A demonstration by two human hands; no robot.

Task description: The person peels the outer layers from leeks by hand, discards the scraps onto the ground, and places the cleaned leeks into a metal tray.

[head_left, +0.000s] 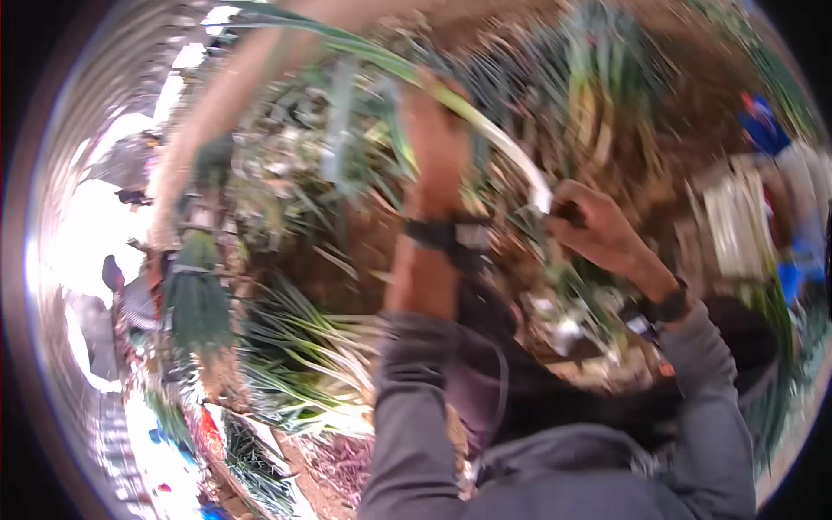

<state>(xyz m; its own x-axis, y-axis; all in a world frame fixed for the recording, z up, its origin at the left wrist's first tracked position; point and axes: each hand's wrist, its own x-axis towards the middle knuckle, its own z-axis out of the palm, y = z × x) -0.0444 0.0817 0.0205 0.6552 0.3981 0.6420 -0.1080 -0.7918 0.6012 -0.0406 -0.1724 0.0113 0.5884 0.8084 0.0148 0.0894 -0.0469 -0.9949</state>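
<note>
A long green onion (503, 143) arcs across the upper middle, its green leaves at the upper left and its white root end toward the right. My left hand (436, 130), blurred by motion, is closed around the stalk partway along. At the white end, my right hand (598, 227) is closed, thumb and fingers pinched right at the root tip, with a dark patch between them. Below my left forearm lies a loose heap of green onions (321, 364), white ends toward my sleeve. Scraps of trimmed leaves and skins (598, 325) lie below my right hand.
A standing bundle of green onions (607, 87) is at the upper right. Whitish stalks (732, 225) are stacked at the right, near a blue bag (763, 126). Another tied bundle (198, 295) stands at the left, with reddish-purple stalks (342, 459) at lower left.
</note>
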